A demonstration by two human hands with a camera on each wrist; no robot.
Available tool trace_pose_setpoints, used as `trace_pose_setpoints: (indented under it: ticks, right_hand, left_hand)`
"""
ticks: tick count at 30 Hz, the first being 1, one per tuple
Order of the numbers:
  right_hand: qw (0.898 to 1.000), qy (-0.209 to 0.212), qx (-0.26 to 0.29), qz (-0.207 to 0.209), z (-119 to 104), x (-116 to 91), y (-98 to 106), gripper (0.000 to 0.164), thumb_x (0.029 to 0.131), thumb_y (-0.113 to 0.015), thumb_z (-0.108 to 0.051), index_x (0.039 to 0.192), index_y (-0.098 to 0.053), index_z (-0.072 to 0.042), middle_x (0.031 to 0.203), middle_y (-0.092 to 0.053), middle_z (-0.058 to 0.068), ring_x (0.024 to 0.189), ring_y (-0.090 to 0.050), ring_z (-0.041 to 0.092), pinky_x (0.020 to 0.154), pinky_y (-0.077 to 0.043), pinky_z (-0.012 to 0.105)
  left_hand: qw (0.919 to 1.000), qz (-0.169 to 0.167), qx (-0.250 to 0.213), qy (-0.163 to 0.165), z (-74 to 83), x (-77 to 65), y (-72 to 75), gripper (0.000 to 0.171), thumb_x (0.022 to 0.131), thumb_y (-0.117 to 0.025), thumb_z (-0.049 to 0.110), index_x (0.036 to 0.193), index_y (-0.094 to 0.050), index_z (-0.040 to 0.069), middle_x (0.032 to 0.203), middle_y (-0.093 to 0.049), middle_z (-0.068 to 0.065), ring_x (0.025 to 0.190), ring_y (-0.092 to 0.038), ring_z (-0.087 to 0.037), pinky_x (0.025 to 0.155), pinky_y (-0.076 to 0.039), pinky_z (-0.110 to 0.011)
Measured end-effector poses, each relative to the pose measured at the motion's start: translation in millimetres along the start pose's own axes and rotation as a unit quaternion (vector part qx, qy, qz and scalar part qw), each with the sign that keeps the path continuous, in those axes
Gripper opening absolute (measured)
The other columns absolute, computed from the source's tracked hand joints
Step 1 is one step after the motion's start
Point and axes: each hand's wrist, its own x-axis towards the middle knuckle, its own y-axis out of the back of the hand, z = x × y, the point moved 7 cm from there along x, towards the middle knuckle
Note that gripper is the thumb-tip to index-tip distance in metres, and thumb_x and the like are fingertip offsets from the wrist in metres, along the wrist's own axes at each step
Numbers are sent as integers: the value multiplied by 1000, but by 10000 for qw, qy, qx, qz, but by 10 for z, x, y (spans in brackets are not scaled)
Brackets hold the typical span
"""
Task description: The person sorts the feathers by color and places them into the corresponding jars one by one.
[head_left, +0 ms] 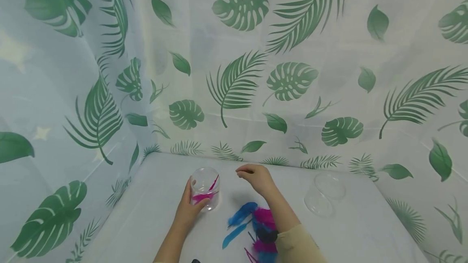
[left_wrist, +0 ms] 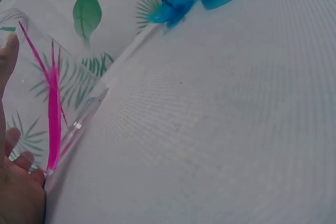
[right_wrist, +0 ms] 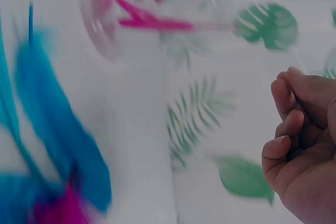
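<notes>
In the head view my left hand [head_left: 191,206] grips a clear jar [head_left: 215,198] from its left side, thumb across the front. Pink feathers [left_wrist: 54,114] lean inside the jar, their thin quills pointing toward its mouth. My right hand [head_left: 257,177] hovers to the right of the jar, apart from it. The right wrist view shows that hand with thumb and index fingertips together, the other fingers curled and nothing visible between them. Below it on the table lie blue feathers [head_left: 243,213] and pink feathers [head_left: 264,216], partly hidden by the right forearm.
Another clear container [head_left: 319,204] is on the white table [head_left: 139,214] at the right, its outline faint. A leaf-printed curtain [head_left: 234,133] rises behind the table and along its sides. Something dark [head_left: 267,235] shows beside the right forearm among the feathers.
</notes>
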Motion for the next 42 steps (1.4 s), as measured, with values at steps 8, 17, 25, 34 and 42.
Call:
trace_pose_setpoints:
  ticks: [8, 17, 25, 34, 42]
  right_hand:
    - [9984, -461, 117, 299, 509, -250, 448, 16, 92, -69, -36, 104, -76, -27, 103, -74, -6, 101, -67, 15, 92, -55, 44]
    - [9954, -132, -265, -906, 1019, -475, -28, 19, 88, -72, -35, 103, -75, -25, 97, -72, -8, 92, -63, 13, 79, -51, 34]
    - [9929, 211, -655, -973, 1086, -545, -216, 16, 84, -77, -35, 97, -74, -27, 87, -69, -12, 79, -59, 6, 73, -48, 27]
    - [9881, 523, -1129, -900, 990, -573, -269, 8, 84, -77, -28, 90, -73, -26, 84, -63, -14, 77, -54, 3, 71, -45, 26]
    - [9902, 326, -1068, -841, 1035, -542, -272, 4, 86, -74, -28, 86, -70, -28, 83, -64, -13, 77, -56, 6, 71, -47, 29]
  left_hand:
    - [9999, 58, 142, -49, 32, -38, 9, 108, 74, -79, 58, 157, -12, 40, 163, -28, -2, 151, -19, -41, 111, -31, -67]
    - [9999, 9, 141, 97, 13, -7, -12, 111, 69, -78, 65, 156, -11, 46, 164, -26, 1, 152, -18, -39, 110, -35, -65]
    - [9998, 13, 168, 117, 0, -5, -16, 112, 69, -78, 65, 156, -11, 44, 164, -25, 0, 152, -18, -39, 110, -34, -65]
    - [9999, 6, 148, 61, 9, -9, -17, 112, 69, -78, 66, 156, -12, 43, 164, -26, 0, 152, -17, -38, 111, -31, -65]
    - [9997, 6, 194, 125, -5, -5, -21, 114, 68, -77, 68, 157, -11, 43, 165, -25, -1, 152, -17, -39, 110, -33, -65]
